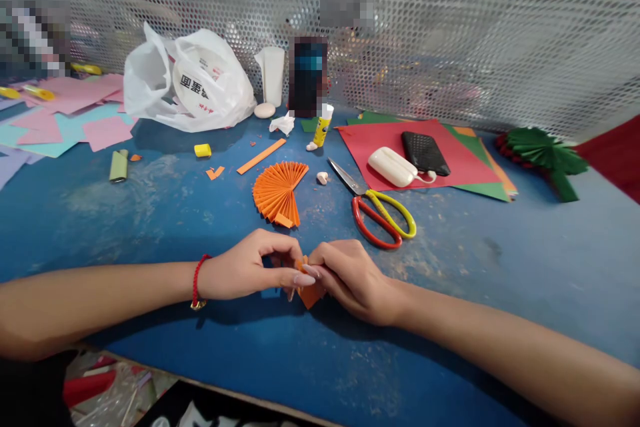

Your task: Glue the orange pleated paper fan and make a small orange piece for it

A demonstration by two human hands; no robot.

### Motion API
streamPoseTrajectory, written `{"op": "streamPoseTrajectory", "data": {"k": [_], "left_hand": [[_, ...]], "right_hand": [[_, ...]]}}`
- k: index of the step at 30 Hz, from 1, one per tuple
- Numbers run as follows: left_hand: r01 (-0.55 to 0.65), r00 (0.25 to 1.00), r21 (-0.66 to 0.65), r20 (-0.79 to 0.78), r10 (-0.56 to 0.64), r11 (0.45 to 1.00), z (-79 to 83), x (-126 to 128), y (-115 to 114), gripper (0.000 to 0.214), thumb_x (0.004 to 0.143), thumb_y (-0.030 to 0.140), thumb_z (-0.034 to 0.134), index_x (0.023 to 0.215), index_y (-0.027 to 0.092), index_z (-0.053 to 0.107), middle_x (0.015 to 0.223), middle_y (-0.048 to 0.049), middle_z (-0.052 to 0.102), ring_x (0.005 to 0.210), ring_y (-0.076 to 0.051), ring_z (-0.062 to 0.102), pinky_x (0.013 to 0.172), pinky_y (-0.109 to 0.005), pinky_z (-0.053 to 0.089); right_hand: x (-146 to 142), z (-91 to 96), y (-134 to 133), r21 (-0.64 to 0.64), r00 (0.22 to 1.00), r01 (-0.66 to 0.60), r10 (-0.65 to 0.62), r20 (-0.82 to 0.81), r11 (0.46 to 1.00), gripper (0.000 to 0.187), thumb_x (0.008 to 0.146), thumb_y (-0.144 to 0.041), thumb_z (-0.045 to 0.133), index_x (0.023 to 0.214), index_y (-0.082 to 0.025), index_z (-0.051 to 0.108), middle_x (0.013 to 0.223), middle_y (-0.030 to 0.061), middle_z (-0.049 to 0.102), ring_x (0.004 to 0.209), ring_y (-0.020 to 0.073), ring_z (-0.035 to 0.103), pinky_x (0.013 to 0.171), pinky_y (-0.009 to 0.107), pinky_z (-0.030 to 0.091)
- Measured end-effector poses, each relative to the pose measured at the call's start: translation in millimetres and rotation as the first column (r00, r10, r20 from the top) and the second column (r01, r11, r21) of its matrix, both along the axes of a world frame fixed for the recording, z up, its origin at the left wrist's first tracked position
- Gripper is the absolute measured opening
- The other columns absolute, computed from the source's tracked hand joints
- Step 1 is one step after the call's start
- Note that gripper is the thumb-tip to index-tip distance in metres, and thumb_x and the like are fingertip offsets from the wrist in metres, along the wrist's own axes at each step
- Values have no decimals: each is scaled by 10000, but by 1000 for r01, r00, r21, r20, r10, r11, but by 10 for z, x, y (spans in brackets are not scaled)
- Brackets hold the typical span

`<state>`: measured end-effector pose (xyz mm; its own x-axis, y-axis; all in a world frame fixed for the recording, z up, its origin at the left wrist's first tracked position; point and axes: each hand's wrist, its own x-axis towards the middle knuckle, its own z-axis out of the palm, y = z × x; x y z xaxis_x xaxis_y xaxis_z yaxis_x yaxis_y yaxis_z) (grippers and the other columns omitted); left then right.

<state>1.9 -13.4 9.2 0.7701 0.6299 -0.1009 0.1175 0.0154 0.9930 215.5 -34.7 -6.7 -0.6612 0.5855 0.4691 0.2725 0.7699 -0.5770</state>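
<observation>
Between my two hands is a small piece of orange paper (pixel 311 295), pinched near the front of the table. My left hand (pixel 255 263), with a red cord bracelet at the wrist, grips it from the left with thumb and fingers. From the right, my right hand (pixel 353 277) is closed on the same paper, its thumb tip meeting the left thumb. The fingers hide most of the paper. Just beyond lies a pleated orange paper fan (pixel 277 192) with a small folded tab on it. Red-and-yellow-handled scissors (pixel 376 210) rest to its right, tips pointing away.
Behind the fan are an orange paper strip (pixel 261 156), a glue stick (pixel 324 127) and its yellow cap (pixel 203 150). Red paper (pixel 360 147) lies under a white device (pixel 393 167) and black case (pixel 425 152). A plastic bag (pixel 150 80) and green paper fan (pixel 543 150) flank them.
</observation>
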Motion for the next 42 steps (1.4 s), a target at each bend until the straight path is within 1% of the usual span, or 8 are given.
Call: {"op": "streamPoseTrajectory", "data": {"k": [6, 12, 18, 22, 25, 31, 35, 42], "left_hand": [[22, 999, 8, 34, -22, 1000, 3, -1, 8, 183, 886, 244, 666, 755, 117, 644, 686, -3, 667, 640, -73, 628, 639, -160, 492], [64, 997, -99, 43, -60, 993, -11, -35, 33, 203, 880, 237, 665, 721, 117, 628, 637, -3, 664, 593, -77, 626, 599, -161, 475], [-56, 998, -93, -5, 55, 994, 10, -36, 11, 242, 839, 266, 704, 668, 113, 626, 573, 11, 615, 511, -61, 559, 518, -151, 426], [-125, 991, -106, 34, 129, 986, -3, -50, 26, 224, 839, 278, 708, 696, 114, 655, 585, 7, 629, 489, -51, 535, 484, -143, 406], [-90, 993, -132, 57, 98, 987, -32, -62, 36, 250, 844, 315, 712, 709, 115, 645, 599, 1, 633, 497, -63, 553, 487, -156, 429], [-16, 989, -115, 141, 32, 993, -61, -51, -8, 372, 962, 456, 553, 792, 127, 587, 710, -20, 633, 611, -91, 605, 608, -206, 490], [-6, 994, -100, 106, 17, 995, -44, -47, -20, 413, 984, 479, 495, 764, 135, 552, 668, -5, 579, 600, -94, 573, 609, -217, 471], [16, 1000, -50, 28, -15, 999, -19, -55, -20, 427, 1013, 447, 406, 706, 161, 484, 604, 31, 489, 535, -84, 477, 581, -228, 425]], "right_hand": [[0, -10, 6, -110, 999, -43, 40, -29, 993, 276, 1051, -293, 332, 887, -182, 526, 642, 4, 639, 519, 99, 555, 528, 213, 377], [12, -13, 19, -164, 988, -157, 154, -34, 974, 227, 1040, -249, 336, 907, -183, 507, 693, 26, 697, 570, 116, 604, 569, 231, 423], [36, 12, 3, -242, 989, -76, 43, -139, 967, 154, 1020, -208, 410, 966, -174, 551, 687, -5, 654, 555, 86, 575, 555, 201, 445], [39, 29, 11, -164, 966, -47, 4, -257, 985, 152, 949, -119, 542, 1084, -159, 599, 891, 55, 718, 731, 107, 654, 650, 218, 524], [34, 27, 33, -100, 952, -79, 45, -303, 992, 238, 920, -59, 569, 1127, -162, 625, 970, 81, 736, 884, 132, 685, 760, 250, 560], [24, 12, 60, -77, 958, -50, 26, -287, 996, 252, 926, -82, 601, 1160, -154, 659, 912, 69, 758, 813, 120, 703, 710, 221, 552], [24, 19, 56, -87, 953, -12, -15, -302, 996, 205, 931, -124, 613, 1123, -159, 675, 905, 69, 766, 794, 127, 710, 701, 233, 564], [22, -6, 38, -31, 939, 23, -32, -343, 999, 173, 884, -46, 646, 1023, -135, 697, 863, 68, 752, 804, 122, 694, 734, 226, 571]]}}
